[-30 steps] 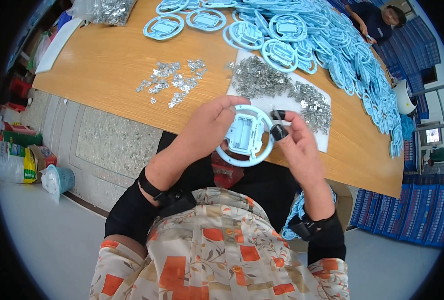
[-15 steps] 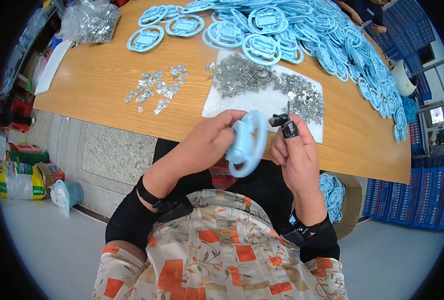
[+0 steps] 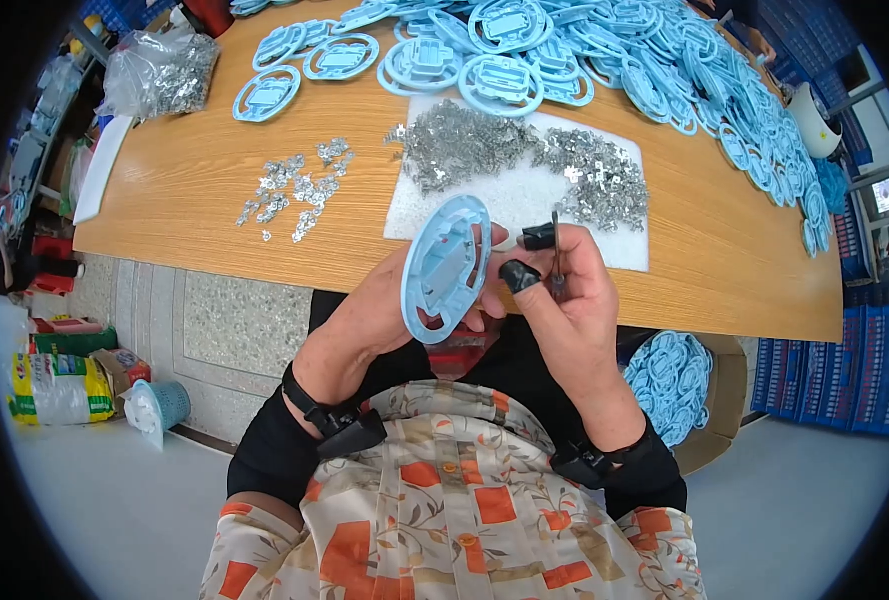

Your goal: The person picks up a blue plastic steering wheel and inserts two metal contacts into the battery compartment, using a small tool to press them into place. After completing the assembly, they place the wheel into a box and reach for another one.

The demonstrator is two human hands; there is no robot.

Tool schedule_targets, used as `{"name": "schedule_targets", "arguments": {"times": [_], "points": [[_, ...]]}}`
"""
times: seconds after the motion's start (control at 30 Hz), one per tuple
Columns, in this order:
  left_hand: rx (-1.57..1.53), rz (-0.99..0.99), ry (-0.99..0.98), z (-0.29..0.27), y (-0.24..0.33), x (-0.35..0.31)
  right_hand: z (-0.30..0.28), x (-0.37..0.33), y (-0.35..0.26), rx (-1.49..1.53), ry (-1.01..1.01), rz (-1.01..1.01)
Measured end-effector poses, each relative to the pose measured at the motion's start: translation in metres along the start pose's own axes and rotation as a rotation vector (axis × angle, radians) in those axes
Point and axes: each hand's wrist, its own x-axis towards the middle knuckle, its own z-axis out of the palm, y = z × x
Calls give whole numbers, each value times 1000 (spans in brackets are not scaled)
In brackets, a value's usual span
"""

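Observation:
A light-blue plastic part shaped like a toy steering wheel [image 3: 443,268] is gripped by my left hand [image 3: 363,308], over the table's near edge. It is tilted, with the recessed face toward me. Close to its right side is my right hand [image 3: 577,318], with black wrapping on the thumb and one finger. A thin dark rod-like tool [image 3: 558,250] stands upright in its curled fingers; its exact kind is not clear. Beyond both hands, small metal pieces [image 3: 465,145] are heaped on a white foam sheet [image 3: 420,212]. More small metal clips [image 3: 308,190] lie scattered on the wood to the left.
A large pile of light-blue wheel parts [image 3: 655,85] covers the table's [image 3: 165,200] far right. A clear bag of metal pieces [image 3: 180,85] sits far left. Below the right edge, a cardboard box [image 3: 727,390] holds more wheels. Blue crates [image 3: 830,375] stand at right.
My left hand has turned the wheel part and brought it left, so its recessed face now shows. My right hand has shifted left, its wrapped fingers nearer the part.

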Motion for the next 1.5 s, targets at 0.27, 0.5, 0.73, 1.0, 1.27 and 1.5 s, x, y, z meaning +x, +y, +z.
{"name": "schedule_targets", "arguments": {"times": [0.27, 0.5, 0.73, 1.0, 1.27, 1.5], "points": [[-175, -125, -7, 10, -5, -5, -2, 5, 18, -244, 32, 52], [-335, -99, -63, 1, -12, -9, -9, 5, 29, -43, 23, 89], [-611, -197, -127, -3, -23, 2, -16, 10, 15, 52, -31, 205], [-161, -305, -336, 35, -7, 9, -43, -10, -13, 20, 74, 283], [564, -434, -183, 26, 63, 22, -232, -169, -32, -252, 575, 381], [1477, 38, 490, -108, 133, 67, -404, -332, 84, -1092, 961, 316]]}}
